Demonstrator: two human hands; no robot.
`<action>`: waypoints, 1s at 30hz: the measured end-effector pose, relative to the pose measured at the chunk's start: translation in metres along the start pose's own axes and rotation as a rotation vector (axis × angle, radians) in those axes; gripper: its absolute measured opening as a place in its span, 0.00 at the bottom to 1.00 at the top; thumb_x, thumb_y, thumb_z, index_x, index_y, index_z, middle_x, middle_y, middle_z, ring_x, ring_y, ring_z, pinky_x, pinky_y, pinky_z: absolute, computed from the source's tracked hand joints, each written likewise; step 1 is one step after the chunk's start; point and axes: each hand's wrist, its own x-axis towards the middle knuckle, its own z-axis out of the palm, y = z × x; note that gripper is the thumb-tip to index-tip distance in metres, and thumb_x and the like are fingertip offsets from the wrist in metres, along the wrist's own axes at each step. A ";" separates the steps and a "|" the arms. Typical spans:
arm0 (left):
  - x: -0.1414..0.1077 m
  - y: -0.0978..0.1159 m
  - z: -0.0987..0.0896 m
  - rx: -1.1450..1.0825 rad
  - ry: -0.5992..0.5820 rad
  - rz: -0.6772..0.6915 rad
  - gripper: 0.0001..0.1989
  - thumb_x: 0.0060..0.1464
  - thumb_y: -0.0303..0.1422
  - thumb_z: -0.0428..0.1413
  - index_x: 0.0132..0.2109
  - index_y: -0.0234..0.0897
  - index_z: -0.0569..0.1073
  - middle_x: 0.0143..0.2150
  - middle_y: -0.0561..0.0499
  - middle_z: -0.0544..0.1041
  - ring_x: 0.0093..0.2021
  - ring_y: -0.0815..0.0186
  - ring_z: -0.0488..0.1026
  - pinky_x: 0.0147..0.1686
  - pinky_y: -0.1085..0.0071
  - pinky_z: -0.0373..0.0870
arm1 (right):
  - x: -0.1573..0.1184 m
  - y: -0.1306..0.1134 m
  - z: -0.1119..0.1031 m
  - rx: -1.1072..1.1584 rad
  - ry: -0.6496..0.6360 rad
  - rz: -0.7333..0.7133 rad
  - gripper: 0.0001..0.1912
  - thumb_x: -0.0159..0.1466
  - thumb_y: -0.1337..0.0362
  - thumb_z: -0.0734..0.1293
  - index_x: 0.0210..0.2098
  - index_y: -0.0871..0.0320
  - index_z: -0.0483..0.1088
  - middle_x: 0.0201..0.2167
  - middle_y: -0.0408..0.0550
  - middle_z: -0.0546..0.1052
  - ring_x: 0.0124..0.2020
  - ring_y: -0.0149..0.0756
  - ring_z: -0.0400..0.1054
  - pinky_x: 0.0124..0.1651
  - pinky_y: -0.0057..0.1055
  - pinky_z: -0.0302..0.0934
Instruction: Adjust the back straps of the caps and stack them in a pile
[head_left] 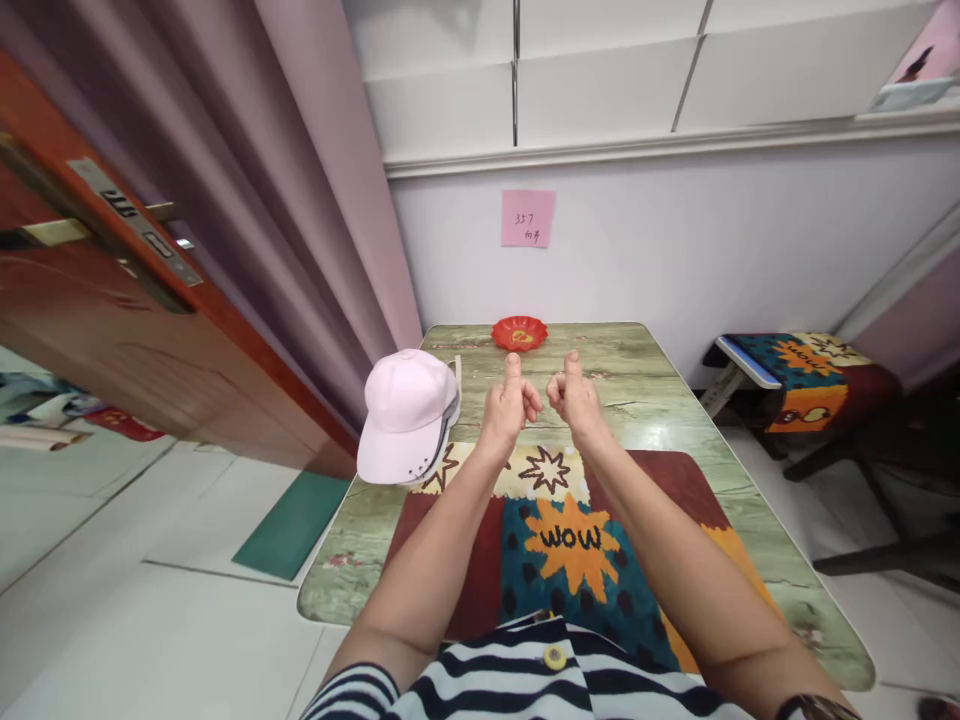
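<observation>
Beneath a pale wall point(675, 240) in the head view, a green, wood-grained surface point(637, 385) with rounded corners spreads out in front of the person. Its near half carries a patchwork placemat point(574, 570) lettered "WOW" on an orange burst. The left hand point(512, 402) and right hand point(577, 397) are raised side by side above the middle, slightly apart, thumbs up, fingers loosely curled, gripping nothing. Just beyond them, a red scalloped dish point(519, 334) sits near the far edge. A pale pink baseball cap point(409, 400), with other brims showing beneath it, lies at the left edge, overlapping the placemat's corner. A pink sticky note point(529, 235) is stuck to the wall above the dish. Mauve curtains point(315, 180) and a reddish-brown door point(112, 270) fill the left; a green floor mat point(292, 525) lies on light tiles point(210, 630). At right, a second "WOW" mat point(817, 360) covers other furniture.
</observation>
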 end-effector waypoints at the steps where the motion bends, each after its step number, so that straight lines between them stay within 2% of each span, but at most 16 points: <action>1: 0.000 0.000 0.000 0.000 -0.002 0.000 0.43 0.60 0.65 0.33 0.19 0.38 0.70 0.14 0.49 0.66 0.16 0.70 0.60 0.21 0.70 0.57 | 0.000 0.000 0.000 0.004 0.002 0.008 0.42 0.63 0.27 0.40 0.16 0.53 0.57 0.11 0.43 0.61 0.17 0.32 0.58 0.23 0.30 0.50; 11: 0.004 -0.003 0.001 -0.012 -0.021 0.008 0.44 0.59 0.66 0.33 0.20 0.35 0.72 0.14 0.50 0.66 0.16 0.72 0.60 0.21 0.72 0.57 | 0.003 -0.004 0.003 0.048 -0.008 0.056 0.41 0.62 0.26 0.42 0.15 0.53 0.56 0.10 0.42 0.58 0.16 0.30 0.55 0.21 0.29 0.47; 15: 0.009 -0.015 0.000 -0.010 -0.046 0.038 0.43 0.60 0.65 0.33 0.21 0.35 0.72 0.15 0.50 0.68 0.16 0.71 0.60 0.21 0.72 0.56 | 0.006 0.006 0.007 0.085 -0.024 0.044 0.41 0.63 0.27 0.45 0.16 0.53 0.57 0.10 0.41 0.58 0.16 0.30 0.54 0.22 0.29 0.47; 17: 0.008 -0.031 -0.003 0.015 -0.074 0.051 0.41 0.61 0.63 0.36 0.23 0.35 0.73 0.17 0.50 0.69 0.17 0.71 0.61 0.23 0.72 0.58 | 0.000 0.022 0.010 0.103 -0.032 0.036 0.40 0.64 0.28 0.48 0.17 0.54 0.60 0.11 0.41 0.60 0.16 0.30 0.55 0.22 0.29 0.48; 20: -0.007 -0.073 -0.014 0.136 -0.093 0.070 0.31 0.62 0.56 0.47 0.26 0.35 0.74 0.20 0.52 0.72 0.21 0.69 0.65 0.27 0.72 0.61 | -0.023 0.062 0.014 0.063 -0.041 0.042 0.36 0.65 0.32 0.54 0.21 0.56 0.66 0.15 0.42 0.66 0.18 0.31 0.58 0.24 0.29 0.51; 22: -0.027 -0.107 -0.024 0.259 -0.078 0.111 0.25 0.63 0.49 0.49 0.26 0.35 0.72 0.23 0.52 0.73 0.25 0.68 0.68 0.30 0.72 0.62 | -0.045 0.093 0.014 -0.021 -0.057 0.063 0.34 0.67 0.35 0.56 0.22 0.56 0.68 0.17 0.44 0.69 0.20 0.33 0.61 0.26 0.29 0.54; 25: -0.063 -0.154 -0.040 0.353 -0.016 0.113 0.20 0.63 0.42 0.51 0.25 0.36 0.69 0.23 0.52 0.70 0.27 0.67 0.66 0.31 0.71 0.60 | -0.074 0.133 0.012 -0.172 -0.102 0.032 0.29 0.70 0.41 0.56 0.24 0.56 0.70 0.20 0.45 0.73 0.23 0.35 0.65 0.29 0.30 0.56; 27: -0.082 -0.174 -0.047 0.464 -0.061 0.196 0.19 0.63 0.39 0.51 0.25 0.36 0.69 0.25 0.52 0.70 0.28 0.67 0.66 0.33 0.71 0.59 | -0.086 0.148 0.011 -0.284 -0.185 -0.051 0.26 0.70 0.45 0.58 0.25 0.55 0.70 0.22 0.46 0.76 0.24 0.35 0.67 0.31 0.29 0.56; 30: -0.094 -0.187 -0.050 0.622 -0.118 0.307 0.17 0.65 0.37 0.50 0.27 0.37 0.71 0.27 0.50 0.72 0.30 0.67 0.68 0.34 0.71 0.60 | -0.090 0.155 0.013 -0.460 -0.234 -0.127 0.24 0.71 0.47 0.58 0.26 0.54 0.72 0.24 0.47 0.78 0.27 0.37 0.70 0.31 0.29 0.54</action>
